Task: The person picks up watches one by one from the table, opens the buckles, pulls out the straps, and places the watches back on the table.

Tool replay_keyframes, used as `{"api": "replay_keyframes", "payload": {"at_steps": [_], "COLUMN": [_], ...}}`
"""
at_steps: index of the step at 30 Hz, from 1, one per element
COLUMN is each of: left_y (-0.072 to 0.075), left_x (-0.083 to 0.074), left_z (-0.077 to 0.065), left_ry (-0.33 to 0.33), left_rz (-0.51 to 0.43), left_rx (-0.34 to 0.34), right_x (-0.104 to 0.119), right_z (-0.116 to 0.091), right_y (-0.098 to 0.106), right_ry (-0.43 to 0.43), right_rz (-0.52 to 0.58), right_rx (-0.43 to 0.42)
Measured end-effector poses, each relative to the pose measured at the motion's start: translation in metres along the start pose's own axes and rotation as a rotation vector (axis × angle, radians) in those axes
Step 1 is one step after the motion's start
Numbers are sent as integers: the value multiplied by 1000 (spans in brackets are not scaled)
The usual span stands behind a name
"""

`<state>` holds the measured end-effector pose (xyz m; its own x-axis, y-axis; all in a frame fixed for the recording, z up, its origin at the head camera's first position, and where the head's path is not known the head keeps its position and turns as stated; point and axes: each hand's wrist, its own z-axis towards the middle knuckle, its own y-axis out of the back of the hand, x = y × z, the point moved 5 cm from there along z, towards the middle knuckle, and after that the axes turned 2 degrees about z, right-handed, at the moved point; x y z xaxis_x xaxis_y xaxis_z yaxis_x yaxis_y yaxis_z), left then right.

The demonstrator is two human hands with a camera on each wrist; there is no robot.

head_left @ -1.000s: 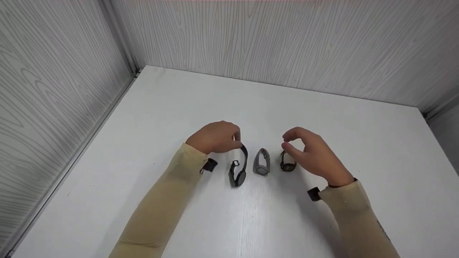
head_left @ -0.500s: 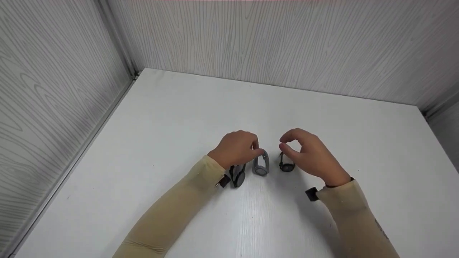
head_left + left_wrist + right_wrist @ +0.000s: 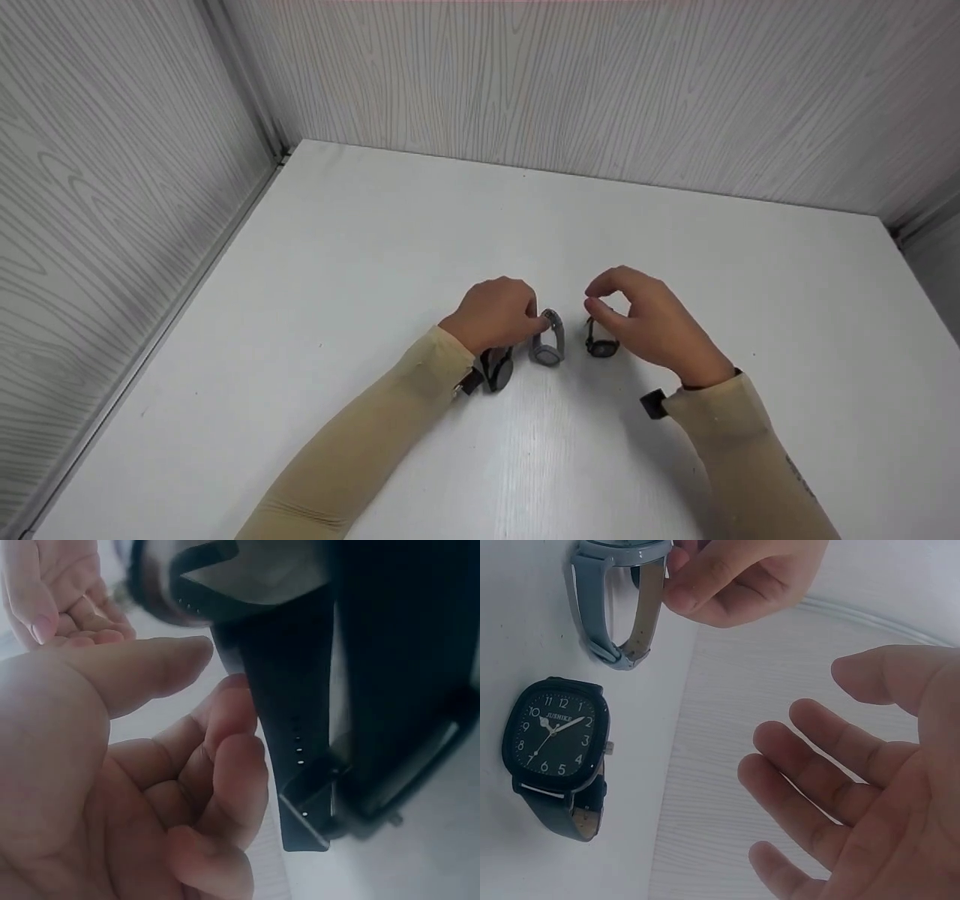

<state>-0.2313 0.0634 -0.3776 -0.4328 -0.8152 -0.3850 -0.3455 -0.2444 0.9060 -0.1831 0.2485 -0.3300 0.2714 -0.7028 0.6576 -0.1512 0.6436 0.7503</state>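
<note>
white tbl point(image 3: 412, 217) is filling most of the frame. r hand point(image 3: 651, 321), right of centre, is hovering loosely spread, holding nothing. l hand point(image 3: 495, 313), nr centre, is sitting half-curled, thumb touching grey watch point(image 3: 547, 355) mid-frame; can't tell if it's pinching. round blk watch point(image 3: 503, 375) is standing just left, sq. blk watch point(image 3: 602, 349) right. step's prob adjusting the grey; next move's likely calling for a light touch.

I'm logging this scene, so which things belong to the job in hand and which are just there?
Part of the job, apparently:
gray watch, by the left hand
round black watch, near the same hand
square black watch, near the right hand

Just there:
white table
wood-grain walls
</note>
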Motion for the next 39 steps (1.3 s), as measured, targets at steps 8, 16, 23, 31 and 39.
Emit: {"api": "replay_keyframes", "payload": {"at_steps": [8, 16, 23, 31, 39], "left_y": [-3, -5, -5, -4, -7], "left_x": [1, 3, 4, 4, 3], "left_z": [0, 0, 1, 0, 1], "left_ry": [-3, -12, -12, 8, 11], "left_rz": [-18, -40, -45, -55, -72], "left_rx": [-1, 20, 26, 19, 44], "right_x": [-2, -2, -2, -2, -2], "right_z": [0, 1, 1, 1, 1], "right_y": [-2, -3, -4, -4, -5], "right_ry": [19, 22, 27, 23, 18], "right_rz": [12, 6, -3, 5, 1], "right_rx": [-10, -3, -1, 14, 28]}}
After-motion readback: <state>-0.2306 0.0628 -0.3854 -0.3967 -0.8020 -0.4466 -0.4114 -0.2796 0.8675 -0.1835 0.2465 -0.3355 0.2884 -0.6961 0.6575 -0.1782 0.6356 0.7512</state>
